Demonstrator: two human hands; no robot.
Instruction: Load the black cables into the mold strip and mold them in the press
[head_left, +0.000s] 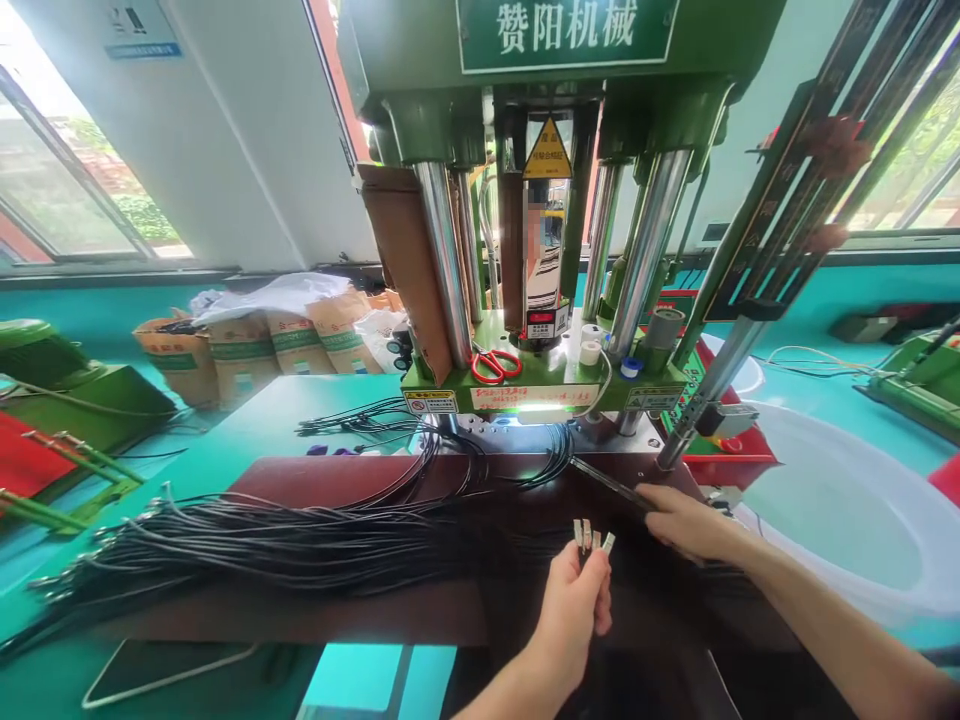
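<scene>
While some looped black cables [553, 458] already reach the metal plate [495, 437] at the foot of the green press [555, 352], a thick cable bundle [300, 545] lies apart to the left on the brown counter [405, 612], seemingly still to be dealt with. In the head view, the left hand [576, 595] is curled tight around a few small connectors [592, 537], whose pale ends stick up past the thumb, well short of the plate. The right hand [686, 522], its forearm coming in from the right, grips a slim tool [611, 482] that slants toward those looped cables; whether its tip touches them, I cannot tell.
</scene>
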